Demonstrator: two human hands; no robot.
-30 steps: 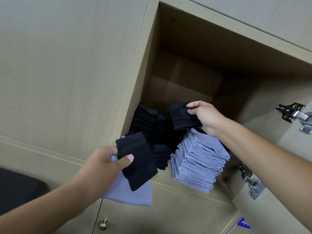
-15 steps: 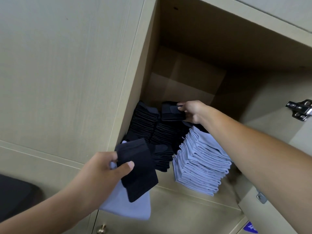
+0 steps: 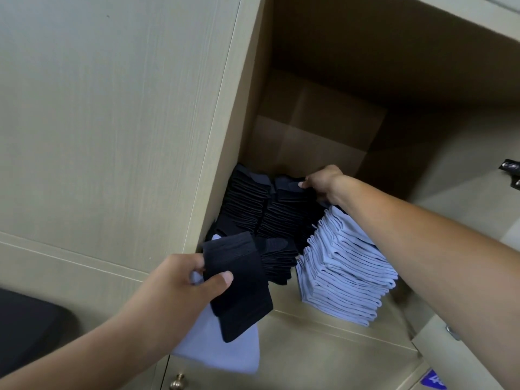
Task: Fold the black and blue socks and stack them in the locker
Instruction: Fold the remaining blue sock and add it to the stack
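In the open locker (image 3: 318,316) stand stacks of folded black socks (image 3: 247,204) at the left and middle, and a tall stack of folded light blue socks (image 3: 346,271) at the right. My right hand (image 3: 322,182) reaches deep inside and pinches a folded black sock (image 3: 287,184) lying on top of the middle black stack. In front of the locker my left hand (image 3: 180,282) grips a folded black sock (image 3: 239,288) laid over a folded blue sock (image 3: 225,350), thumb on top.
A cardboard panel (image 3: 312,130) lines the locker's back. A closed beige door (image 3: 112,108) fills the left. A brass knob (image 3: 177,382) sits on the lower door. Door hinges (image 3: 510,171) show at the right edge. A dark object (image 3: 31,330) lies at lower left.
My right hand carried its black sock deeper into the locker and down onto the middle black stack. My left hand kept its two socks almost still.
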